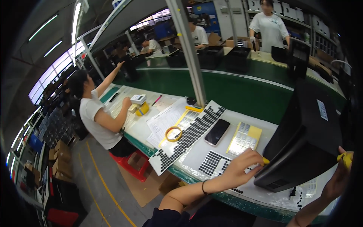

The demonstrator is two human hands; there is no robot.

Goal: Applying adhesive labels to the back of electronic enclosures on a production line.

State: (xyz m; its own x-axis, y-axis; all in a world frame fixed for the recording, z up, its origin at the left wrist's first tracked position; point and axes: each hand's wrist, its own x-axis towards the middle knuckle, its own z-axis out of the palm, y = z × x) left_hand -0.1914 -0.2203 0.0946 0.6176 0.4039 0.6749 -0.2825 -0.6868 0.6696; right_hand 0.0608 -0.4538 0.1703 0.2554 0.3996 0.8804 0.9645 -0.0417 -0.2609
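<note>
Has left hand [242, 168] part-curled, yellow bit [266, 161] at fingertips, by the black case [302, 132] on the white bench [242, 115], and right hand [337, 179] at its opposite side; cannot tell either grip's closure or hold. Left of the case, has a label sheet [244, 139], then a phone [217, 132] and, across the green belt [236, 84], a co-worker [268, 28].

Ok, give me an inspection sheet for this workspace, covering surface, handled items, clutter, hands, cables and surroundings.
Surface: white worktop.
Handled items: large black box at the right.
Clutter: phone, black-dotted white strip, yellow tape ring, label sheet.
Hands: left hand at the box's near left edge, right hand at its right side; whether either grips is unclear.
Cables: small black plug-like piece near the box's base; no cord clearly visible.
Surroundings: green belt beyond, co-worker on a red stool at left, more people across.
</note>
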